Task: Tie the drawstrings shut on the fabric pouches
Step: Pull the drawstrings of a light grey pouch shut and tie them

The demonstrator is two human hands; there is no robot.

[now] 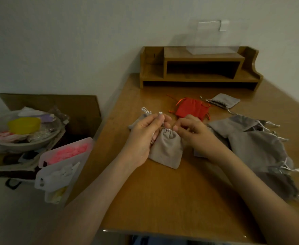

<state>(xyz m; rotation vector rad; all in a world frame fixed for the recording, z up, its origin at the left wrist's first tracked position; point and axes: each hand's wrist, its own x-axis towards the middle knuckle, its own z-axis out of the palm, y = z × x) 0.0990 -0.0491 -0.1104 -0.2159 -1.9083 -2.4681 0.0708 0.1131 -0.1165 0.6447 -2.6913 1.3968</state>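
Observation:
A small grey fabric pouch (pixel 167 149) lies on the wooden desk (pixel 162 200) between my hands, its mouth gathered. My left hand (pixel 145 137) pinches a white drawstring (pixel 160 114) pulled up from the pouch's neck. My right hand (pixel 194 133) pinches the drawstring at the right side of the neck. Another grey pouch (pixel 136 122) with a white cord loop lies partly hidden behind my left hand. Red pouches (pixel 192 109) lie beyond my hands. A pile of grey pouches (pixel 256 145) lies to the right.
A single grey pouch (pixel 223 101) lies at the back right. A wooden shelf organiser (pixel 198 68) stands against the wall. Left of the desk are a cardboard box holding a bowl (pixel 21 133) of odds and ends and translucent plastic bins (pixel 60 165).

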